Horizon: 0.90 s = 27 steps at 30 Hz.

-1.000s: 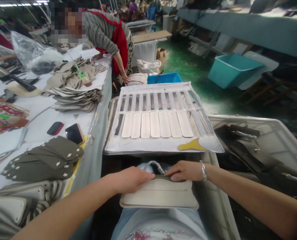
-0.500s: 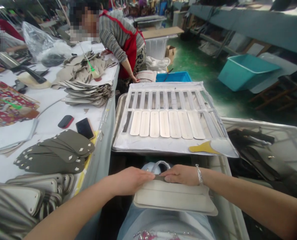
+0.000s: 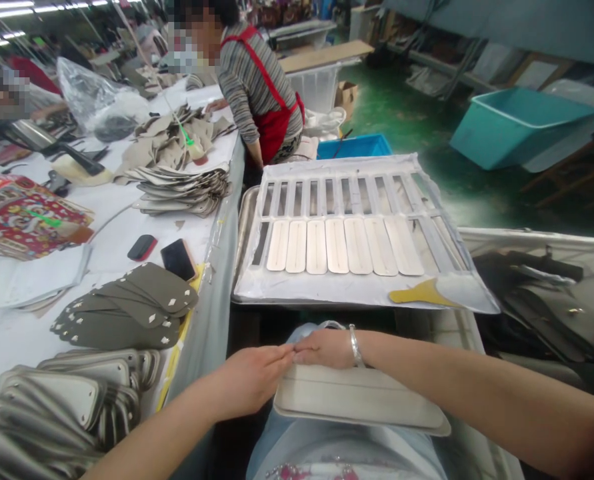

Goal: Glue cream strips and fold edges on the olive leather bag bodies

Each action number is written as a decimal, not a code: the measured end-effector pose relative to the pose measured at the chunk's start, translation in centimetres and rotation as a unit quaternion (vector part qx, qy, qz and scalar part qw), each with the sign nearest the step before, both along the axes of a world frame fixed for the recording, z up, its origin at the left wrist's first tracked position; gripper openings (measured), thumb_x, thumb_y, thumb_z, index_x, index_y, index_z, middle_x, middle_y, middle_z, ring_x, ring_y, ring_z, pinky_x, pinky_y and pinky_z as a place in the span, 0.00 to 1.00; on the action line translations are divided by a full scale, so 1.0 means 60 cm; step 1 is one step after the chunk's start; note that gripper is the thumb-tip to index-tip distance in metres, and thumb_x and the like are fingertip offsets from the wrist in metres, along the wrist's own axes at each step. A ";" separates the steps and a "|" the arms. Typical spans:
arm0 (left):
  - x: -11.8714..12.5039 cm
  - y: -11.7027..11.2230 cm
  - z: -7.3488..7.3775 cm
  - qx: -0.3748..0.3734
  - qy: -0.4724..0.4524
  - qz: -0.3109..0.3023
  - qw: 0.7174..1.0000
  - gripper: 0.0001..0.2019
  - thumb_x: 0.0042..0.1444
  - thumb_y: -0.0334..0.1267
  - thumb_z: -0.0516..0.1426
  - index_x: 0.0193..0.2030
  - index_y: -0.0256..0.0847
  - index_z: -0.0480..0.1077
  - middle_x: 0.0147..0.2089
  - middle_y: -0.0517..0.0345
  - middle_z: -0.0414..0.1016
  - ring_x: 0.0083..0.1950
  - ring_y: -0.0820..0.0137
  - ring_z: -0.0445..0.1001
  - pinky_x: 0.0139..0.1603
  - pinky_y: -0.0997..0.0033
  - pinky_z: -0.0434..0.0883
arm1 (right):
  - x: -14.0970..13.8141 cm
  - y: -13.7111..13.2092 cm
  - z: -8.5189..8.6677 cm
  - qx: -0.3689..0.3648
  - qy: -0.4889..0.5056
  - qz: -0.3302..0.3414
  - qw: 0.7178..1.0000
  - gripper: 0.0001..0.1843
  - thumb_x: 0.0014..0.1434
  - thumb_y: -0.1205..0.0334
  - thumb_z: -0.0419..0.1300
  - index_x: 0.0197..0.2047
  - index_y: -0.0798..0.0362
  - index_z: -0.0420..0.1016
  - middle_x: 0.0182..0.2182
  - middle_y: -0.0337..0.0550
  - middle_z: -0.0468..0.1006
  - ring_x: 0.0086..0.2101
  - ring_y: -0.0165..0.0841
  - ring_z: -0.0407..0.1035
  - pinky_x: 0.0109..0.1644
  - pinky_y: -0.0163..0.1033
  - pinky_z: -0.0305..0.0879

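pale panel [image 3: 357,398] lies across the lap [image 3: 267,443], long axis left to right, extending rightward from where left hand [image 3: 251,379] and right hand [image 3: 324,348] meet, fingers narrow, at its far left corner. the right is nearer its middle; whether either pinches, i cannot tell.

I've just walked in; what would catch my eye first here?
Probably the white slotted board in the middle, with seven pale strips lying on it in a row. Below it, the left hand and right hand meet at the top edge of a pale panel. At upper right, a turquoise tub stands on the green floor.
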<state>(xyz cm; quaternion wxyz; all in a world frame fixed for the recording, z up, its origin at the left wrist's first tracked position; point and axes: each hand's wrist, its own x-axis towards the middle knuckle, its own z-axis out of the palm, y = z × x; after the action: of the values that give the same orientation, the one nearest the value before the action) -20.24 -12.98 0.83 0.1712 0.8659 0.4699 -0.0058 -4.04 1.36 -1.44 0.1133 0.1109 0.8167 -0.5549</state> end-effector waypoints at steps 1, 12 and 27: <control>0.007 0.000 0.004 0.001 0.010 0.003 1.000 0.21 0.59 0.30 0.46 0.60 0.29 0.56 0.60 0.43 0.62 0.61 0.64 0.60 0.59 0.65 0.63 | 0.007 0.005 0.001 -0.008 -0.002 0.007 1.000 0.13 0.55 0.53 0.56 0.34 0.52 0.78 0.27 0.39 0.77 0.28 0.30 0.69 0.36 0.33 0.65; 0.086 0.028 0.026 0.081 0.039 0.058 0.994 0.15 0.60 0.38 0.49 0.49 0.36 0.70 0.51 0.50 0.72 0.54 0.59 0.67 0.58 0.54 0.61 | 0.235 0.082 -0.007 -0.011 -0.080 -0.044 0.996 0.19 0.58 0.53 0.51 0.49 0.49 0.73 0.44 0.40 0.77 0.44 0.35 0.70 0.51 0.38 0.63; 0.309 0.004 -0.024 0.109 -0.117 0.114 0.981 0.09 0.60 0.36 0.49 0.39 0.42 0.71 0.45 0.56 0.73 0.43 0.65 0.67 0.42 0.61 0.65 | 0.399 -0.147 -0.008 0.391 0.094 -0.310 0.861 0.13 0.62 0.61 0.49 0.35 0.52 0.74 0.28 0.42 0.71 0.32 0.31 0.64 0.38 0.38 0.59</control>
<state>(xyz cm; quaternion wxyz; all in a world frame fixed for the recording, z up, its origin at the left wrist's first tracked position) -1.72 -12.72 -0.59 0.1287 0.8151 0.5398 0.1662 19.91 -7.45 -1.92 -0.1949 0.3405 0.8968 -0.2043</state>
